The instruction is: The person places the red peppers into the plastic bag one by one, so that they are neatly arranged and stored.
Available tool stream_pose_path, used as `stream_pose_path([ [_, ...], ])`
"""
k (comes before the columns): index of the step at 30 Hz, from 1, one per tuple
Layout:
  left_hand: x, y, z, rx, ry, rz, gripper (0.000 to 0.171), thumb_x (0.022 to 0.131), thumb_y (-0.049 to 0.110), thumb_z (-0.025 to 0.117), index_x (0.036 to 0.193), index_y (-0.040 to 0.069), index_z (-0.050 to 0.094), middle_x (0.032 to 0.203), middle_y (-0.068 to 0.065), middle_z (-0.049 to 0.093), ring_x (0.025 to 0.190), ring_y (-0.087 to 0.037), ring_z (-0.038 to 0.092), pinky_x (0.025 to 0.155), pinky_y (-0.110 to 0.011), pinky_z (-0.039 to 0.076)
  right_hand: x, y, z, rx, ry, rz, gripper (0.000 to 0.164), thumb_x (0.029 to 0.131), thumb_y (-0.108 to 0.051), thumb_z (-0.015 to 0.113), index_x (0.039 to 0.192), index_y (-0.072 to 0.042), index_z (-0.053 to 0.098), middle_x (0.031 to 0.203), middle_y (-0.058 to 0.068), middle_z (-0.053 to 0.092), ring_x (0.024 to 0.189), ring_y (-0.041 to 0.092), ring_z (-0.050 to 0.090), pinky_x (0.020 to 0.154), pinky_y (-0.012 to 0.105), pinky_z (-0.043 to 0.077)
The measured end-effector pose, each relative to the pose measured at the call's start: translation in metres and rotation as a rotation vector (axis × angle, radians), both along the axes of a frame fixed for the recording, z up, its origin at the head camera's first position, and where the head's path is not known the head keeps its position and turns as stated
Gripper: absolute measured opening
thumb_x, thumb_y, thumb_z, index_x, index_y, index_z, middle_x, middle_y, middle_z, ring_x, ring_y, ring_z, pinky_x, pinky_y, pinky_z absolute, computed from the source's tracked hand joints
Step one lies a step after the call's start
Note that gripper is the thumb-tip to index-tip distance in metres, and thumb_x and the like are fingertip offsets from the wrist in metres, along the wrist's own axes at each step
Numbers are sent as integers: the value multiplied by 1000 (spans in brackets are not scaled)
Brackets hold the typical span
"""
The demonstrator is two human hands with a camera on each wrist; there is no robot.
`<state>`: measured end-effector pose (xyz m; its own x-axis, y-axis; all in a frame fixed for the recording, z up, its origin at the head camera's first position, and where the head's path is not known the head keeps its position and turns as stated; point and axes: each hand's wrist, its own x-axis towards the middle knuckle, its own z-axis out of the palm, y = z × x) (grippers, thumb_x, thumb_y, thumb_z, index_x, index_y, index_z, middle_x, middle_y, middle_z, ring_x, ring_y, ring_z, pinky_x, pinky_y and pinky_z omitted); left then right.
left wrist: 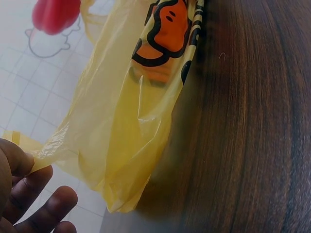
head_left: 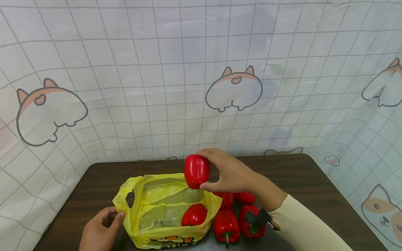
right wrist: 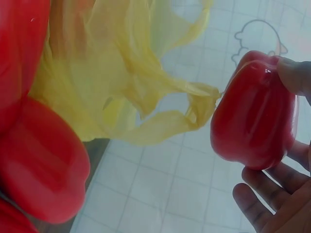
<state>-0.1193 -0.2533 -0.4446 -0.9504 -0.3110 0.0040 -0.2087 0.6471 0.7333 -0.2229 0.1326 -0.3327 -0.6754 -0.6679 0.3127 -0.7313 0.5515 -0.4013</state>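
My right hand [head_left: 233, 170] has one red pepper [head_left: 195, 170] between thumb and fingers, raised near the far-right rim of the yellow bag [head_left: 171, 233]. My left hand [head_left: 102, 228] pinches its left side. Loose peppers [head_left: 226, 225] crowd its right; tabletop [head_left: 317, 195] extends to the right edge.

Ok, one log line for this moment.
left hand: pinches yellow plastic bag; right hand: holds glossy red bell pepper; in bag: another red pepper; beside bag: more red peppers
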Motion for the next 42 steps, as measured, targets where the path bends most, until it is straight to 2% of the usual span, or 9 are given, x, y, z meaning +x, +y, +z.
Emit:
stream_pose_path([
  [11, -1, 1, -1, 4, -4, 2, 42, 100, 39, 69, 119, 2, 71, 99, -5, 74, 94, -31, 70, 68, -39, 56, 1, -17, 1, 5, 6, 32, 86, 80, -38, 88, 151, -15, 46, 145, -2, 52, 130, 14, 48, 95, 34, 52],
  [16, 0, 1, -1, 12, -1, 1, 39, 100, 37, 69, 118, 2, 71, 97, -4, 74, 90, -24, 70, 67, -36, 54, -1, -26, -3, 10, -10, 67, 84, 81, -37, 87, 151, -15, 46, 143, -3, 52, 123, 12, 49, 89, 28, 53],
  [25, -1, 1, -1, 16, -4, 1, 39, 99, 36, 70, 118, 2, 71, 96, -4, 73, 90, -26, 70, 67, -37, 55, 0, -37, -12, 81, -24, 51, 87, 83, -42, 85, 154, -13, 44, 151, 1, 48, 136, 19, 46, 100, 37, 50],
  [31, -1, 1, -2, 9, -3, 4, 38, 99, 36, 70, 117, 3, 72, 95, -3, 73, 88, -23, 69, 67, -36, 54, -1, -43, -21, 130, -42, 47, 87, 83, -45, 83, 155, -14, 44, 152, 0, 48, 133, 21, 49, 97, 36, 51],
  [39, -1, 2, -2, 10, 7, 8, 36, 99, 34, 71, 117, 2, 71, 95, -4, 74, 88, -24, 69, 67, -37, 55, -3, -43, -31, 193, -61, 3, 86, 83, -45, 83, 154, -15, 46, 154, 1, 48, 135, 24, 48, 102, 43, 48],
  [42, -1, 2, -2, 8, 6, 8, 36, 99, 34, 70, 117, 2, 71, 95, -4, 74, 88, -25, 69, 67, -37, 55, -5, -42, -36, 210, -63, -10, 86, 83, -46, 82, 154, -15, 46, 153, 1, 48, 136, 22, 48, 108, 45, 43],
])
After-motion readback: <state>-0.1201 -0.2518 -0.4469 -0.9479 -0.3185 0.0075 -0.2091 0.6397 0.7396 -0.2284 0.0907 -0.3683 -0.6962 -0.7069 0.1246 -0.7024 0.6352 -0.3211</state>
